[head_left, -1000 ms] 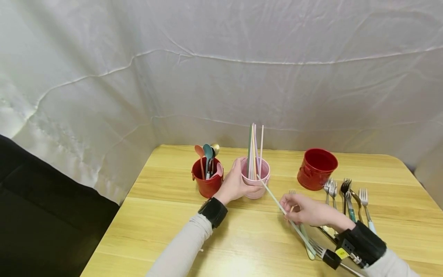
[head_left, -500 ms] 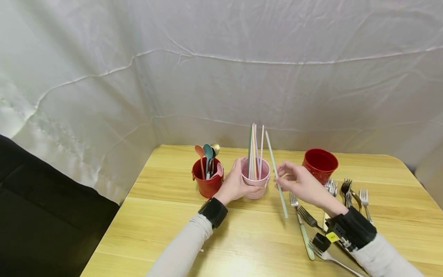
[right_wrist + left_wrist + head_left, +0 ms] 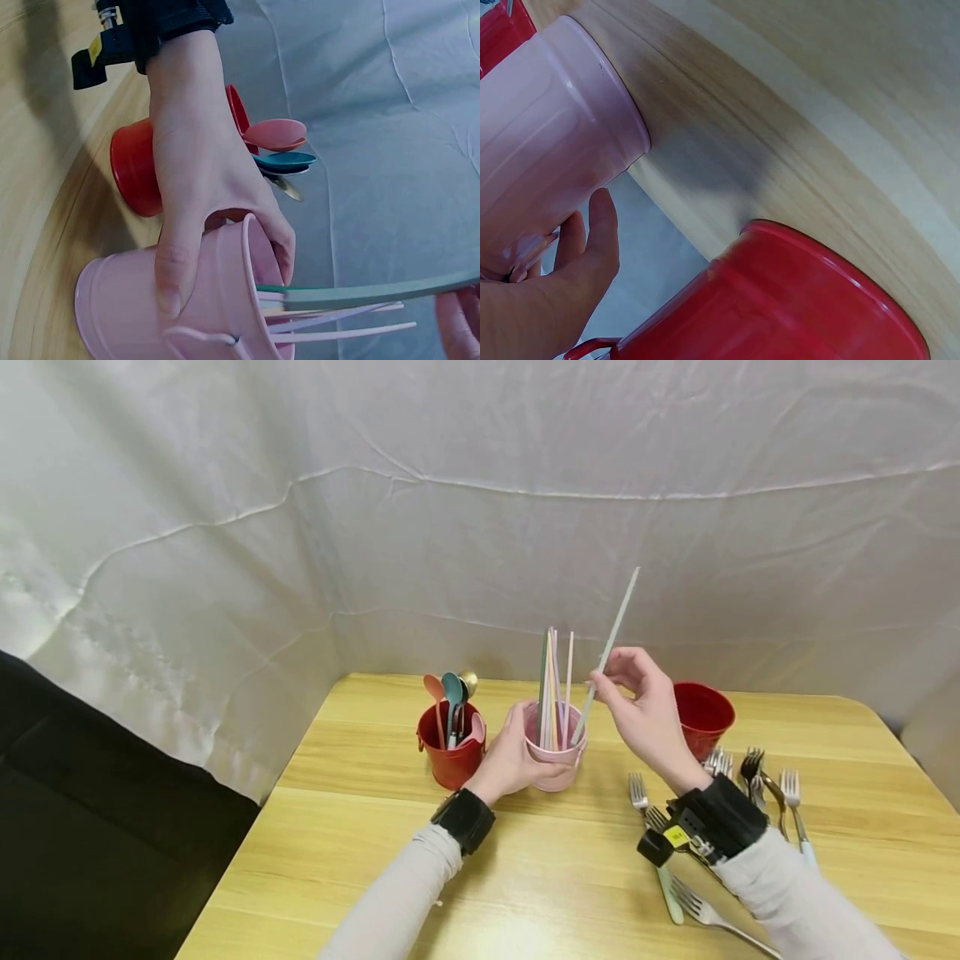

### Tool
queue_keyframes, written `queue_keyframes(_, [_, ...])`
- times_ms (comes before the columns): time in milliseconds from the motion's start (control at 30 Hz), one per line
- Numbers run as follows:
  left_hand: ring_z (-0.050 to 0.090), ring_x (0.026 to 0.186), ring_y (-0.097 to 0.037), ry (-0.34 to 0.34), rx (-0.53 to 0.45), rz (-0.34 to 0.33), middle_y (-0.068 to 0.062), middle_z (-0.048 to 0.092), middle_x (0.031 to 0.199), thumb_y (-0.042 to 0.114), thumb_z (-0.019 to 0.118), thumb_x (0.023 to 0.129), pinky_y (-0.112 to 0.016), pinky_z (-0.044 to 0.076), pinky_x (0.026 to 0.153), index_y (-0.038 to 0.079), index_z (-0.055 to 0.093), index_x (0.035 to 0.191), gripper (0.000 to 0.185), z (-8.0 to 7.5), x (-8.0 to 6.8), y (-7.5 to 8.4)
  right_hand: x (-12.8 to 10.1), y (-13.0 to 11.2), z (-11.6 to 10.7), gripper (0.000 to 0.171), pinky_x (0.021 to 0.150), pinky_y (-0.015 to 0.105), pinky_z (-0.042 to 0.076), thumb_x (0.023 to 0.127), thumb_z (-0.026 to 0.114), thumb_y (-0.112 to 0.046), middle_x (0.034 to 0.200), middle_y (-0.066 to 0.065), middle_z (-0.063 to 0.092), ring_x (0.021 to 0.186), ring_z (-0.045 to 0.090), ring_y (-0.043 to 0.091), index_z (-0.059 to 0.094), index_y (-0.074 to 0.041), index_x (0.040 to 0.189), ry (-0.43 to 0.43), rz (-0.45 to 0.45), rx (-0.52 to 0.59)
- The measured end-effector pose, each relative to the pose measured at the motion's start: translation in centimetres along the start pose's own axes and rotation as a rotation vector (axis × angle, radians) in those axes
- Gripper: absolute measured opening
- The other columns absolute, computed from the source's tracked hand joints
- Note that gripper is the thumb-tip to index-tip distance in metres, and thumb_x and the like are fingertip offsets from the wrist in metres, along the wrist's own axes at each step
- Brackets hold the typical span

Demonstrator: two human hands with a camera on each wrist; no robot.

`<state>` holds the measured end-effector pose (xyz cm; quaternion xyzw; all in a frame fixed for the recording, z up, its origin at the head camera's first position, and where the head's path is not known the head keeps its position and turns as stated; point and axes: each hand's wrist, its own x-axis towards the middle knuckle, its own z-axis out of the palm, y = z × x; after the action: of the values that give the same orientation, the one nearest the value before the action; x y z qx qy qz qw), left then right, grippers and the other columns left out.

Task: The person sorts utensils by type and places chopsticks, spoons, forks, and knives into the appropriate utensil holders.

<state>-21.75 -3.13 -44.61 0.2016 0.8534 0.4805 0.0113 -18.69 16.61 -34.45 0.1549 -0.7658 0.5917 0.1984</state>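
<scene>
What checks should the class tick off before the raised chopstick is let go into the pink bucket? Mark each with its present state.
1. Right hand pinches the chopstick: ok.
2. Left hand holds the pink bucket: ok.
3. Lower tip inside the rim: ok.
4. Chopstick upright: not ok, it tilts right.
5. Tip touching the bucket's bottom: cannot tell.
6. Red spoon bucket apart from the chopstick: ok.

Your way into the pink bucket (image 3: pixel 556 768) is narrow: upright chopsticks (image 3: pixel 552 689) fill its mouth and your left hand (image 3: pixel 510 758) wraps its left side. The spoon bucket (image 3: pixel 448 753) stands just left, the red bucket (image 3: pixel 701 717) right. Forks (image 3: pixel 750 785) block the right table (image 3: pixel 525 877); the front is open.
</scene>
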Motion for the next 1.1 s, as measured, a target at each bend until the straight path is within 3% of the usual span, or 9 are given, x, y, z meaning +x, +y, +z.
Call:
queue_keyframes(67, [0.055, 0.133, -0.023, -0.002, 0.003, -0.005, -0.009, 0.049, 0.148, 0.029, 0.093, 0.071, -0.042, 0.045, 0.114, 0.016, 0.030, 0.150, 0.101, 0.0, 0.0, 0.0, 0.3, 0.1, 0.5, 0.024, 0.080, 0.014, 0.057, 0.097, 0.063, -0.001, 0.096, -0.013, 0.065, 0.089, 0.069, 0.001, 0.053, 0.005, 0.118, 0.052, -0.010, 0.022])
queue_keyframes(167, [0.055, 0.133, -0.023, -0.003, 0.005, -0.015, -0.009, 0.049, 0.149, 0.028, 0.093, 0.071, -0.041, 0.045, 0.115, 0.016, 0.030, 0.150, 0.101, 0.0, 0.0, 0.0, 0.6, 0.2, 1.1, 0.025, 0.081, 0.012, 0.056, 0.096, 0.065, -0.002, 0.095, -0.015, 0.064, 0.090, 0.068, 0.003, 0.054, 0.005, 0.117, 0.100, -0.023, 0.032])
queue_keyframes(400, [0.054, 0.133, -0.022, 0.001, 0.015, -0.014, -0.008, 0.048, 0.148, 0.029, 0.093, 0.071, -0.041, 0.044, 0.115, 0.016, 0.030, 0.150, 0.101, 0.0, 0.1, -0.1, 0.5, 1.2, 2.4, 0.027, 0.081, 0.011, 0.056, 0.094, 0.067, -0.003, 0.096, -0.004, 0.064, 0.091, 0.066, 0.000, 0.058, 0.007, 0.118, 0.120, -0.001, 0.025])
queue_keyframes(533, [0.054, 0.133, -0.022, 0.000, 0.019, -0.010, -0.009, 0.048, 0.148, 0.029, 0.092, 0.072, -0.041, 0.044, 0.115, 0.015, 0.030, 0.149, 0.101, -0.1, 0.0, 0.1, 0.1, 2.5, 2.9, 0.027, 0.080, 0.010, 0.055, 0.095, 0.067, -0.002, 0.097, 0.003, 0.068, 0.094, 0.069, 0.012, 0.061, 0.003, 0.120, 0.096, 0.043, -0.026])
queue_keyframes(733, [0.055, 0.132, -0.023, -0.003, 0.028, 0.002, -0.010, 0.048, 0.148, 0.028, 0.092, 0.072, -0.041, 0.045, 0.114, 0.014, 0.029, 0.150, 0.101, -0.1, 0.0, 0.3, -0.9, 4.3, 2.5, 0.032, 0.078, 0.004, 0.049, 0.097, 0.066, -0.012, 0.108, 0.019, 0.073, 0.102, 0.070, 0.030, 0.063, -0.003, 0.127, 0.003, 0.094, -0.212])
queue_keyframes(1100, [0.056, 0.132, -0.023, 0.006, 0.029, 0.014, -0.010, 0.049, 0.150, 0.026, 0.092, 0.072, -0.040, 0.046, 0.113, 0.014, 0.030, 0.149, 0.100, -0.1, -0.1, 0.2, -3.3, 6.1, 1.1, 0.021, 0.074, 0.010, 0.050, 0.098, 0.061, -0.010, 0.106, 0.019, 0.072, 0.098, 0.067, 0.028, 0.066, 0.000, 0.116, -0.027, 0.173, -0.315])
